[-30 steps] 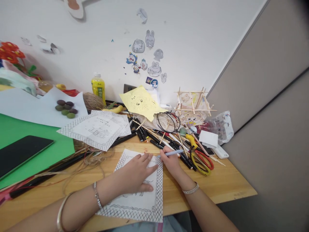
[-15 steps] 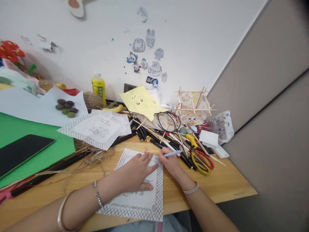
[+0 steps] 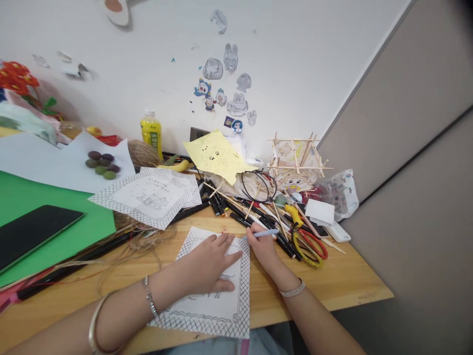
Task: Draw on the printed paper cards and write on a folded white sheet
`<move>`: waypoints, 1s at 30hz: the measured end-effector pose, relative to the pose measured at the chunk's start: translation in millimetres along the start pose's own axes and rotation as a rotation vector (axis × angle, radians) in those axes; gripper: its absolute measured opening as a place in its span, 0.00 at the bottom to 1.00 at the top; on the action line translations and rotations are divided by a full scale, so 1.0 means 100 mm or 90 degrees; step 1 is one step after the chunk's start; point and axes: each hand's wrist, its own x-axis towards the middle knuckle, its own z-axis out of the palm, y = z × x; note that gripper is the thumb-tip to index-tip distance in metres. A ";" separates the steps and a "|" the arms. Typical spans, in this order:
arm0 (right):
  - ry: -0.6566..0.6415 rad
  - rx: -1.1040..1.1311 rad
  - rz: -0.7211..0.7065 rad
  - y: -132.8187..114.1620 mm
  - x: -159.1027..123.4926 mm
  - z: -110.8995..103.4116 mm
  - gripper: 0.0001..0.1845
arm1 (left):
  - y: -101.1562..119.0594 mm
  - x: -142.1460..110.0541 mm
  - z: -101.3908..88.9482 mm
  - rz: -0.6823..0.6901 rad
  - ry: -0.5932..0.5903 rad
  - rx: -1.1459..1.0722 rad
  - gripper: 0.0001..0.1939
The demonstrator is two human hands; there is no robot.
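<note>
A white sheet of paper with a crosshatched, wavy-lined border lies at the front of the wooden table. My left hand rests flat on it, fingers spread, covering much of the drawing in its middle. My right hand grips a pale lilac pen, its tip by the paper's upper right corner. The pen's rear end points right, over the pile of markers. Fingers partly hide the tip, so whether it touches the paper I cannot tell.
Scissors lie right of the markers. Behind stand a stick frame and a yellow bottle. Another bordered drawing lies further back, with twine before it. At left, a black tablet rests on green paper.
My right hand and the pen have shifted very slightly right, toward the paper's corner edge. My left hand stays in place on the sheet.
</note>
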 end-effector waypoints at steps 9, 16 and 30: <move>-0.063 0.026 0.002 -0.05 -0.03 0.00 0.16 | 0.03 0.01 -0.04 -0.024 -0.041 -0.003 0.38; -0.079 0.050 0.019 -0.12 -0.04 0.02 0.15 | 0.04 0.01 -0.05 -0.028 -0.059 -0.009 0.38; -0.095 0.065 0.034 -0.15 -0.06 0.09 0.16 | 0.06 0.04 -0.08 -0.047 -0.098 -0.048 0.39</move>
